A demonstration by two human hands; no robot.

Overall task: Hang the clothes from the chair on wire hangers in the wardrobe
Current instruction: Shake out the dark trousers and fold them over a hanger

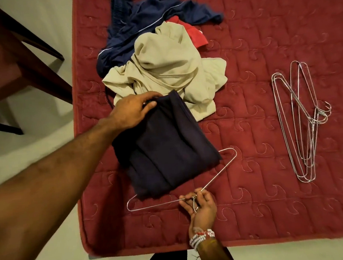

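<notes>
A folded dark purple garment [168, 148] lies on the red quilted mattress [266, 204], passing through a wire hanger [216, 174] that lies flat under its near end. My left hand [132, 110] grips the garment's far end, fingers curled over its edge. The hanger's neck and hook are pinched in my right hand [200, 205], close to the mattress's near edge. Beyond the purple garment sits a heap of clothes: a beige one [167, 68], a navy one [147, 24] and a red one [195, 36].
Several spare wire hangers [302, 122] lie in a bundle on the right side of the mattress. A dark wooden chair [9, 61] stands on the pale floor at the left. The wardrobe is out of view.
</notes>
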